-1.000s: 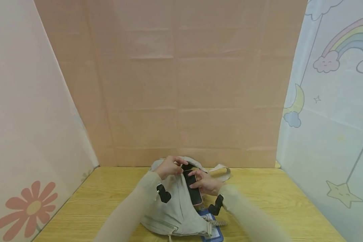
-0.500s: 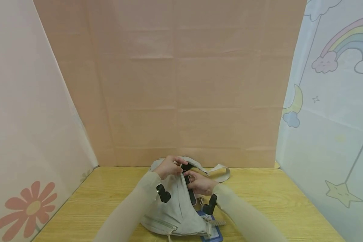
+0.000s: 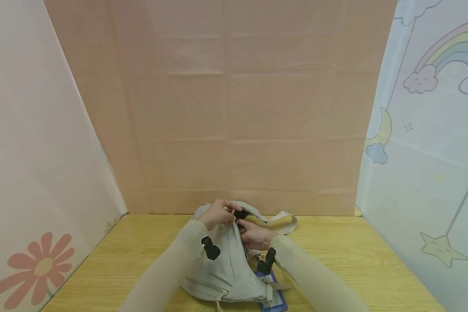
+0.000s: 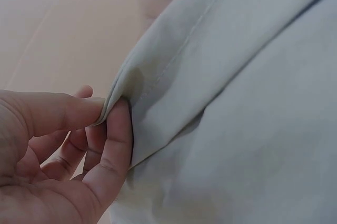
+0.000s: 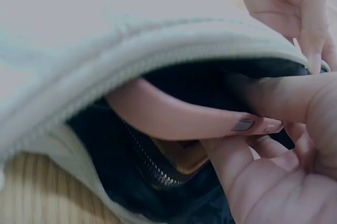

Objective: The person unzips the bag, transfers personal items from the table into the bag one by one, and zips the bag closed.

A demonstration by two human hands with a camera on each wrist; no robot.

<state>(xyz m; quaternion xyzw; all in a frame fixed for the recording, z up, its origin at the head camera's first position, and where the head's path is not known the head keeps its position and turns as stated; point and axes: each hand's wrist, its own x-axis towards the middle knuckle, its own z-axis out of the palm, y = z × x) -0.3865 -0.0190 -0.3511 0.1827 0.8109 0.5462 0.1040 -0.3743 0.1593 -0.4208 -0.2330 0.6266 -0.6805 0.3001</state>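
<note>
A light grey-beige bag lies on the wooden table, its zipped mouth gaping to the right. My left hand pinches the fabric edge of that mouth between thumb and finger. Inside the opening, my right hand grips a phone in a pink case, thumb above and fingers below. Only the case's side edge shows in the right wrist view; the head view hides most of the phone behind the bag's front. Beneath it, within the dark lining, a toothed zipper borders something tan.
A blue card holder sticks out from under the bag's right side, a braided cord across it. The bag's strap loops out at the back right. A brown backdrop rises behind the table.
My right hand has moved left and into the bag, taking the phone with it, so its dark face has slipped out of sight. The left hand keeps its place on the edge.
</note>
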